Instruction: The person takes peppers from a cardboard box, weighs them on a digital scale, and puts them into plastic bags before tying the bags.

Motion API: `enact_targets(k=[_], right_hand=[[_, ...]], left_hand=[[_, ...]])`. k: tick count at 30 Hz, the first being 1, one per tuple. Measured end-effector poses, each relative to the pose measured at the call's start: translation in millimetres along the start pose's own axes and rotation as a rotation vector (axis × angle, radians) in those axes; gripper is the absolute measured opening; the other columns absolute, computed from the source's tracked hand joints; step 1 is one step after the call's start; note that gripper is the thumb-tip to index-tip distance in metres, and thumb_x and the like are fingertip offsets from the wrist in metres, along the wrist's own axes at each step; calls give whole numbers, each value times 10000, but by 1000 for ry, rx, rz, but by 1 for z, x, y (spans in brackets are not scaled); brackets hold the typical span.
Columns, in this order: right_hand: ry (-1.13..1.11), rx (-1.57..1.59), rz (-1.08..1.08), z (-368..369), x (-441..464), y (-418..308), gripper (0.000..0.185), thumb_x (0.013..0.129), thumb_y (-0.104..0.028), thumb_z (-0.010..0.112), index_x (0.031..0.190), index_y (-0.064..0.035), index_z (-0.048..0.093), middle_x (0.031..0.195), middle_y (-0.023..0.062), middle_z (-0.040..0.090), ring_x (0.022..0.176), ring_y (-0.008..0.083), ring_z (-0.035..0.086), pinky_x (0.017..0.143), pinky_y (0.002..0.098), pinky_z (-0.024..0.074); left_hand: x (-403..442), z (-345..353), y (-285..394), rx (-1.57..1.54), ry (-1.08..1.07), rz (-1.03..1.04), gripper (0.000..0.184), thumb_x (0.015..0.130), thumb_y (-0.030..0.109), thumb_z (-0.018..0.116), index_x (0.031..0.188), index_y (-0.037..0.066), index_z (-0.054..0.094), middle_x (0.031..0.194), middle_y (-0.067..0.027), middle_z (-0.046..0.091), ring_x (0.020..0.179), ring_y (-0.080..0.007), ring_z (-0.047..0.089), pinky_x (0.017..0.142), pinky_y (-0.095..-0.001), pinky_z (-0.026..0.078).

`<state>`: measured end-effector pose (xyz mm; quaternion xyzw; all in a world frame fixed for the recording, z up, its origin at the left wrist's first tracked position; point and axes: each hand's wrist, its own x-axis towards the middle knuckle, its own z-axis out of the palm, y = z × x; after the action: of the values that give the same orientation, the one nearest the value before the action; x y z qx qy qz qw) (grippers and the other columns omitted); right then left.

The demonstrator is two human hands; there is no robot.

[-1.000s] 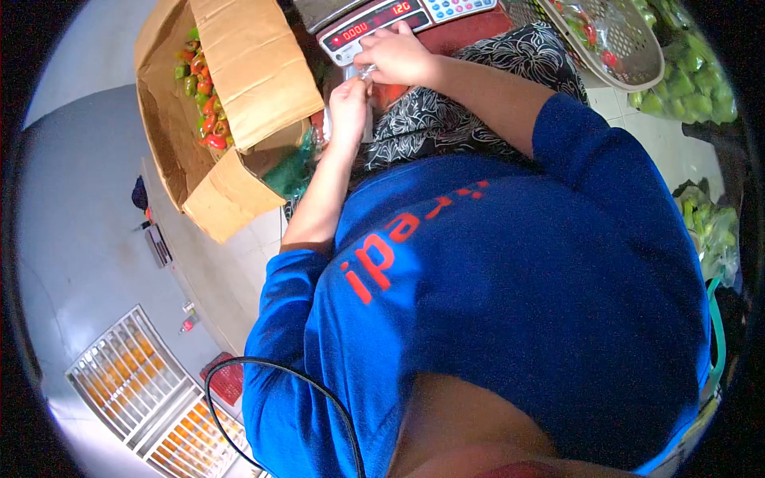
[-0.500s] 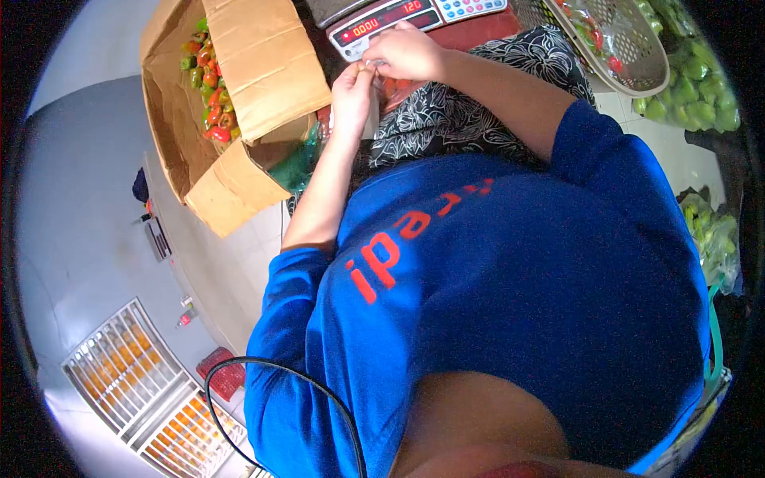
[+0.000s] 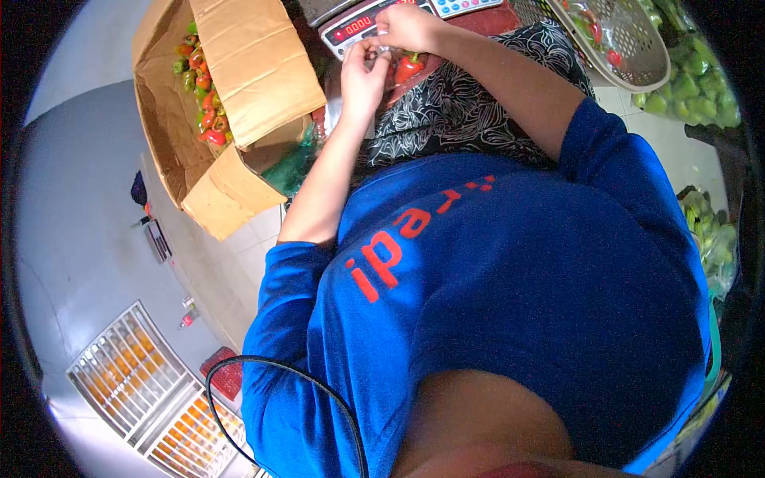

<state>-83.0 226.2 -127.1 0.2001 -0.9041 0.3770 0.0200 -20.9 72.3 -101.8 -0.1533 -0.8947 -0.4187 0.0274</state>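
Note:
A clear plastic bag [image 3: 388,89] lies at the edge of my lap, with a red pepper [image 3: 409,68] showing in it. Just left of the pepper, my left hand [image 3: 363,84] pinches the upper part of the bag with thumb and fingers. My right hand [image 3: 408,29] is closed on the plastic too, slightly above and right of the left one. Its fingertips are partly hidden. Behind both hands stands a digital scale [image 3: 351,36] with lit red digits, partly covered by my right hand.
On the left, a cardboard box [image 3: 259,72] with raised flaps holds red and green peppers [image 3: 209,103]. A perforated plastic basket [image 3: 644,68] with bagged peppers stands at right. Bags of green vegetables [image 3: 693,84] lie beyond it. A black cable [image 3: 275,361] loops at lower left.
My right hand has moved up and slightly left, and my left hand has shifted a little right. The red pepper in the bag has come into clearer view.

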Motion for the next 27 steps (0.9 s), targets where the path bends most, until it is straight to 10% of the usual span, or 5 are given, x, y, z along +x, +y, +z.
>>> enact_targets(k=[22,27], right_hand=[[-192,72,-52,9,7,10,135,650,-157,654,709,-38,629,647,140,621,570,237,586,543,364,459],[-154,102,-119,7,3,9,127,644,-128,627,724,-30,628,664,161,619,599,261,603,556,378,465]], left_hand=[[3,4,-8,-207,28,-227,134,744,164,654,810,49,634,727,-48,600,691,-156,573,679,-271,462],[10,-5,-7,240,23,184,186,782,242,618,862,78,655,766,-79,633,717,-196,613,688,-307,454]])
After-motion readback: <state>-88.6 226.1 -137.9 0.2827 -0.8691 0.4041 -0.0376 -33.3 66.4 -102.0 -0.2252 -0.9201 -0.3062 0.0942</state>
